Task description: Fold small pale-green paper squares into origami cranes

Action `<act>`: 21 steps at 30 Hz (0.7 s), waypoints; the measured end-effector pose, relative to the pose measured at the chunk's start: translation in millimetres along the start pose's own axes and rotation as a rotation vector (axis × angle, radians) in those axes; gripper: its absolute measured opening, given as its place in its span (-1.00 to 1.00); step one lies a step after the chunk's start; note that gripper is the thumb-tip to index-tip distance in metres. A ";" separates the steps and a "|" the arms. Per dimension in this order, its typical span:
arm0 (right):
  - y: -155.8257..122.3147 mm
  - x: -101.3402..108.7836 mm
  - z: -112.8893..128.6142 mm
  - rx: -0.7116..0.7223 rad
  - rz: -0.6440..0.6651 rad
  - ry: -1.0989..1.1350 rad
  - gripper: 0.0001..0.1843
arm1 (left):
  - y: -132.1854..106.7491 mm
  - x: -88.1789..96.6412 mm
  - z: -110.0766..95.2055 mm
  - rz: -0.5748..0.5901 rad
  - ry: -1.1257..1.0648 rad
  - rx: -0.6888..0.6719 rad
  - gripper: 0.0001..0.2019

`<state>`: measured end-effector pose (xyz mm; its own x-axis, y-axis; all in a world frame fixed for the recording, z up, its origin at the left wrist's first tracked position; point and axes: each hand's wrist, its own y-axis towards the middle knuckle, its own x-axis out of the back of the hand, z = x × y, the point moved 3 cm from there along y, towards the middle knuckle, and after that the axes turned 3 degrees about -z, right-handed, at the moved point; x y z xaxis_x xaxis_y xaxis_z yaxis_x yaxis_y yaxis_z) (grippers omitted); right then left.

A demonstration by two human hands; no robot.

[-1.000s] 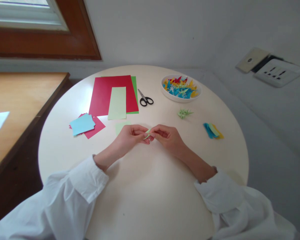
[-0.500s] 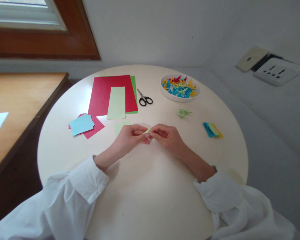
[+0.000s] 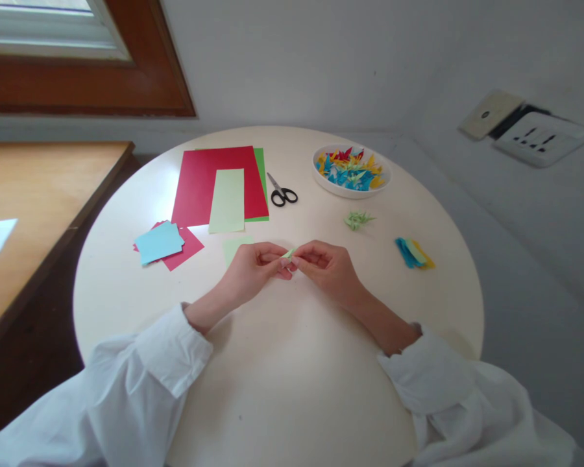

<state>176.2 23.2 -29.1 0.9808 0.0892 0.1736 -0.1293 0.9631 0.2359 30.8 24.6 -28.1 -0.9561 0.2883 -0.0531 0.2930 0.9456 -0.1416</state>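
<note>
Over the middle of the round table, my left hand [image 3: 254, 269] and my right hand [image 3: 327, 267] meet fingertip to fingertip. Pinched between them is a small folded piece of light green paper [image 3: 288, 254], mostly covered by the fingers. A flat light green paper square [image 3: 237, 248] lies partly behind my left hand. Beyond my right hand sits a small heap of folded light green paper pieces [image 3: 358, 220]. Black-handled scissors [image 3: 283, 194] rest farther back, blades pointing away to the left.
A white oval dish [image 3: 343, 192] at the back right holds colourful folded paper pieces. Red sheets [image 3: 199, 185] with a light green strip [image 3: 227, 201] on top lie back left. Blue squares [image 3: 158, 243] overlap red ones at left. Blue and yellow papers [image 3: 413, 253] lie at right.
My fingers have shifted very slightly around the folded green paper, and a little more of it shows. Everything else stays in place.
</note>
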 end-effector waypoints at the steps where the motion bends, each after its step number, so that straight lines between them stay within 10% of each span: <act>1: -0.1 0.1 0.5 0.000 -0.002 -0.011 -0.95 | 0.1 -0.1 0.4 0.003 0.006 -0.005 -0.67; 21: 0.2 -0.2 2.1 -0.047 0.006 -0.051 -0.94 | 0.2 0.0 3.3 0.018 0.071 -0.035 -0.72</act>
<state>175.7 22.8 -27.1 0.9711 0.0832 0.2236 -0.1271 0.9736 0.1898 30.9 24.3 -31.4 -0.9492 0.3143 0.0153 0.3110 0.9444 -0.1065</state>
